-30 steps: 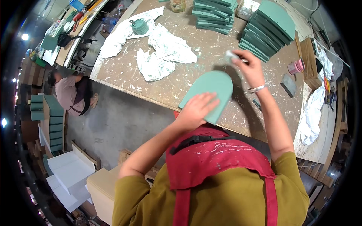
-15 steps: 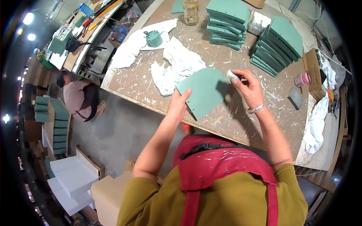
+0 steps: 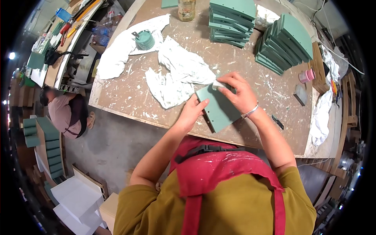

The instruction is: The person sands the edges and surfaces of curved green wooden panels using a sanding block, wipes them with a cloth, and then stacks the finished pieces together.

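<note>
Now the green panel sits turned at the middle of the frame, near the counter's front edge, with its straight, drilled edge facing lower left. A second ago the left hand lay flat on it; since then that grip has shifted and closed on the drilled edge, thumb on top. Meanwhile the right hand, then held clear above the counter, has come over the panel, its grip pinching a pale block at the upper corner. Block and panel seem in contact, so that corner is apparently being worked while the left hand steadies the piece; pressure cannot be told. The crumpled white cloth lies just beyond, and one stack and another stack of green panels stand at upper right, unchanged.
</note>
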